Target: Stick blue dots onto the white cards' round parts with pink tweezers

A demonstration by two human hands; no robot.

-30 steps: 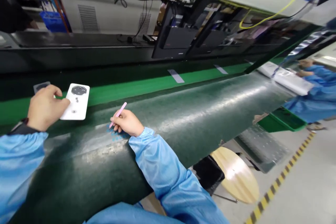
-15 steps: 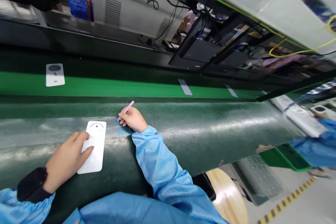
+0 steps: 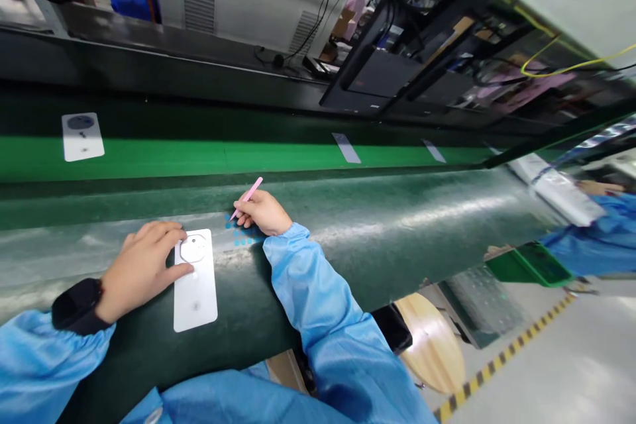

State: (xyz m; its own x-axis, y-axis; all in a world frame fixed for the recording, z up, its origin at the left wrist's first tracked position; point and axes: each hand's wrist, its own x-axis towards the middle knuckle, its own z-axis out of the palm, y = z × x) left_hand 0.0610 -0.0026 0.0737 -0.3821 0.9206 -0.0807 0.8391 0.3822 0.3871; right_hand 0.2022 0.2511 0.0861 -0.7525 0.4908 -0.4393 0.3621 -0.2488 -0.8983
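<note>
"Counting up, what do we have?"

"One white panel [image 3: 196, 298] at our left hand [image 3: 149, 268], over the near green surface [image 3: 377, 225]. Three more on the green strip [image 3: 199, 159] beyond: a dark-disced panel [image 3: 82, 144] at the left, a middle panel [image 3: 346, 148] and a far panel [image 3: 434, 151] towards the right."

"And how are we holding things?"

"Our left fingertips and thumb touch the upper left part of the white panel; we can't tell whether they pinch it or only rest there. Our right hand [image 3: 265, 212] grasps one pair of pink tweezers [image 3: 252, 190], slanted, lower tip down by the blue dots [image 3: 243, 242]."

"How many dots?"

"Several; our fingers hide some, so we can't count them all."

"Where are the edges?"

"The white panel's long right edge faces the dots, with a narrow gap between. Its lower end points towards our body."

"Room to move?"

"Most to our right: a wide stretch of green surface runs to one white wrapped bundle [image 3: 556, 189], just beside a co-worker's blue sleeve [image 3: 579, 235]. One green bin [image 3: 529, 265] sits past the near edge."
</note>
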